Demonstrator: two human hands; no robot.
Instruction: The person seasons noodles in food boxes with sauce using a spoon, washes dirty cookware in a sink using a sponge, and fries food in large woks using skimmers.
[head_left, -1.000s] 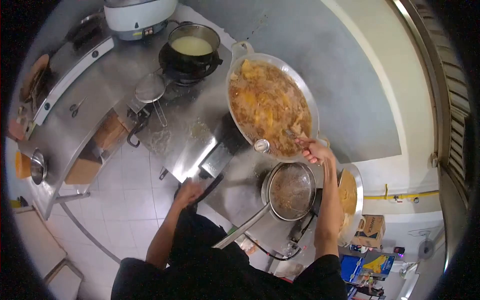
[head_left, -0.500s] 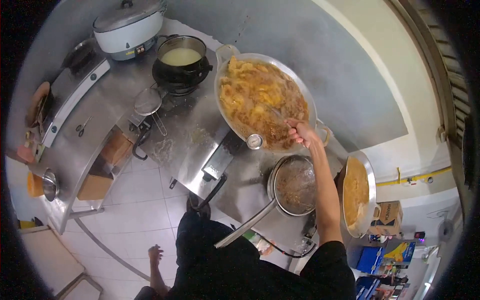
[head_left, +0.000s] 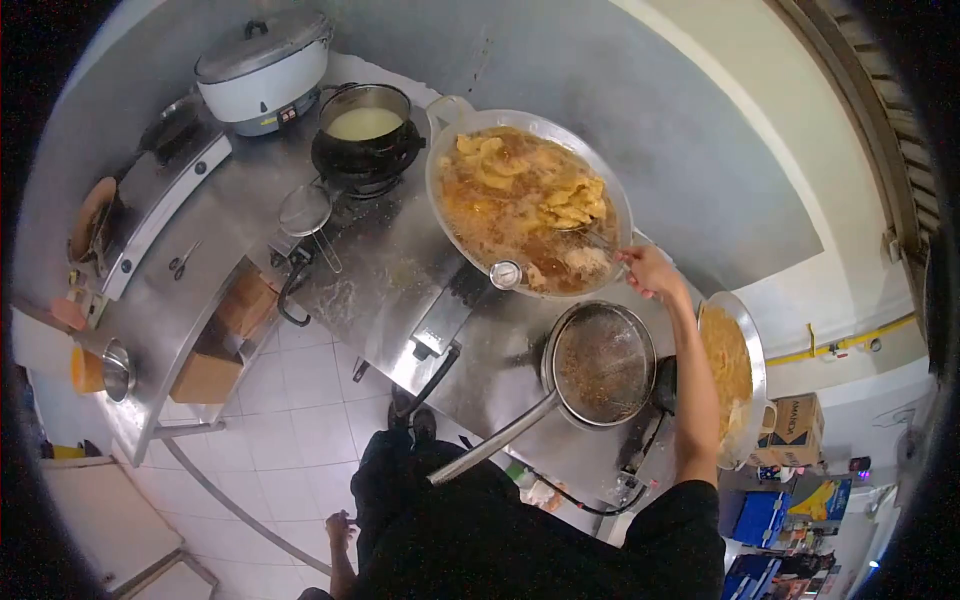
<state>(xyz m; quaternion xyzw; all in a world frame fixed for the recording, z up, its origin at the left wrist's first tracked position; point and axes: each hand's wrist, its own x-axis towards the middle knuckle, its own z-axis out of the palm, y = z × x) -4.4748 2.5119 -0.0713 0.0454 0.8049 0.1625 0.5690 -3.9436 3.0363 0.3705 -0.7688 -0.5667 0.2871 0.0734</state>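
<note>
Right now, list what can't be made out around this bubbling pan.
All in the head view:
Dial thermometer: reading too small
Metal utensil: grip end hidden inside right hand
Bubbling pan: floor covered by liquid and food
Second pan: left edge behind right forearm

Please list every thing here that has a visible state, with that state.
Large pan: uncovered, frothy, yellow pieces inside
Right hand: gripping utensil
Utensil: dipped into large pan
Left hand: lowered, apparently empty
Rice cooker: lidded
Pot: uncovered, pale liquid inside
Long-handled strainer: brown bits inside
Second pan: uncovered, tan contents
Dial gauge: reading illegible
</note>
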